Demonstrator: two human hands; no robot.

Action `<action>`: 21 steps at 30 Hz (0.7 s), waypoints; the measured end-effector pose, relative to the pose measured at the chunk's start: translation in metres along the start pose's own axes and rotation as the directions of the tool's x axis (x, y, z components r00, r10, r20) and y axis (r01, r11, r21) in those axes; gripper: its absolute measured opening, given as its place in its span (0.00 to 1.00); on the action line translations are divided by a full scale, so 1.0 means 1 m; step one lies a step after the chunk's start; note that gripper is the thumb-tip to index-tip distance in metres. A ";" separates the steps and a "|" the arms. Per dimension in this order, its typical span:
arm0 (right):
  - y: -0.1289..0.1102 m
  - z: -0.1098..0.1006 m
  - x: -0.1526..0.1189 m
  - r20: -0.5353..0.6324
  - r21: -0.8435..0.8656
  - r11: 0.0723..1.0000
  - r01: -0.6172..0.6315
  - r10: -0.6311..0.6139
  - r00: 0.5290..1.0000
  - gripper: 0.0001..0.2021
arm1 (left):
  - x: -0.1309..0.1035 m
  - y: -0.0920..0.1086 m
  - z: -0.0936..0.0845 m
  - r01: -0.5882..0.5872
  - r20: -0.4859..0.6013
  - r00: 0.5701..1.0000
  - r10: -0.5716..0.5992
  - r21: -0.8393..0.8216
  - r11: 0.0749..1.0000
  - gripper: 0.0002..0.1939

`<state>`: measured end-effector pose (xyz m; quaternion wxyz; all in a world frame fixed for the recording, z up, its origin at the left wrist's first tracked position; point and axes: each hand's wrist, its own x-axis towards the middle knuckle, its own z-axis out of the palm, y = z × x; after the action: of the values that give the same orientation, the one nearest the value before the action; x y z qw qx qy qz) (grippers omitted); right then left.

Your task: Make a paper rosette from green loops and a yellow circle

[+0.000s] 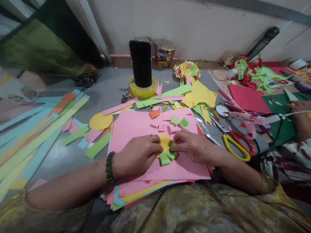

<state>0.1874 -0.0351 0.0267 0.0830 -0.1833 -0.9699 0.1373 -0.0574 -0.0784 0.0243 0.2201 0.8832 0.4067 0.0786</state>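
Observation:
A yellow paper circle lies on a stack of coloured paper with a pink sheet on top. My left hand has its fingers closed on the circle's left edge. At the right edge, my right hand pinches a green paper loop against the circle. More green loops fan out along its lower edge. Just beyond my fingers, folded pink loops, green loops and an orange piece rest on the pink sheet.
Long paper strips cover the left side. A phone leans upright on a yellow tape roll. To the right lie scissors and a pink glue gun. Another person's hand is at the far right.

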 end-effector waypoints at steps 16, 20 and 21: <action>-0.022 0.004 -0.018 -0.128 0.245 0.939 -0.241 0.277 0.952 0.20 | -0.002 0.001 -0.006 0.005 -0.012 1.000 -0.004 0.043 0.999 0.14; -0.034 0.010 -0.017 -0.177 0.205 0.953 -0.222 0.259 0.949 0.18 | -0.003 0.003 -0.009 0.027 0.016 0.999 -0.029 0.075 0.997 0.13; -0.036 0.011 -0.018 -0.193 0.185 0.960 -0.209 0.244 0.950 0.17 | -0.003 0.004 -0.009 0.029 0.025 0.999 -0.032 0.085 0.996 0.13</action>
<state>0.1895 -0.0766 0.0254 0.1852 -0.2999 -0.9134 0.2038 -0.0596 -0.0795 0.0341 0.1889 0.8863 0.4203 0.0465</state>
